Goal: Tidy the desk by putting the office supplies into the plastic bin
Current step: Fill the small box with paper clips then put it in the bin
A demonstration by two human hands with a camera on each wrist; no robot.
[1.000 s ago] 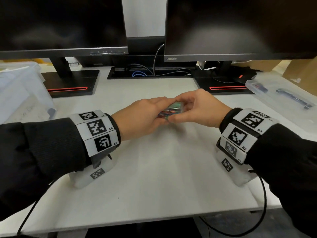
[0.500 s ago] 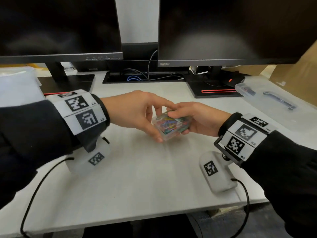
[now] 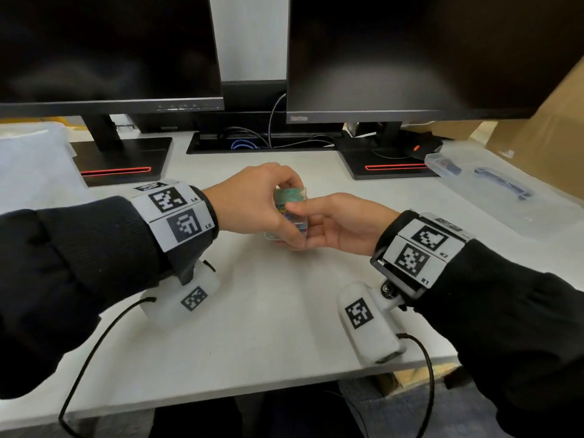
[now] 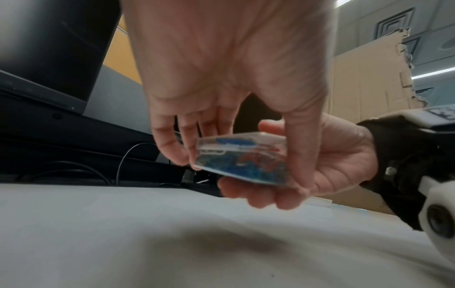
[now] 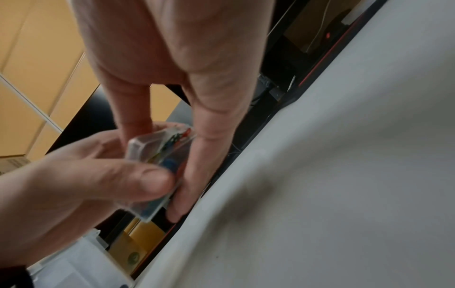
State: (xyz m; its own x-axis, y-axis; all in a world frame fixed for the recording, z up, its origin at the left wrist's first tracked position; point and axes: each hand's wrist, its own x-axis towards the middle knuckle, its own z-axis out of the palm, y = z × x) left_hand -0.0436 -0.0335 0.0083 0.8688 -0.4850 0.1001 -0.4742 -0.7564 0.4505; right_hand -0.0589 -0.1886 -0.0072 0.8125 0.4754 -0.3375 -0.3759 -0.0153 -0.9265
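Both the left hand [image 3: 252, 200] and right hand [image 3: 341, 224] grasp the clear paper-clip box [image 3: 289, 205] above the desk [image 3: 268, 327]; binning it remains outstanding.

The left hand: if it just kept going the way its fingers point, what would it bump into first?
The left hand already pinches the clear box of paper clips; going straight on, it would probably press into the right hand holding it from beyond.

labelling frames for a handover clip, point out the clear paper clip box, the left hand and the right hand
clear paper clip box [image 4: 236, 161]: left wrist view, its clear front wall
left hand [image 3: 249, 200]: head view, back of the hand
right hand [image 3: 344, 229]: head view, the palm
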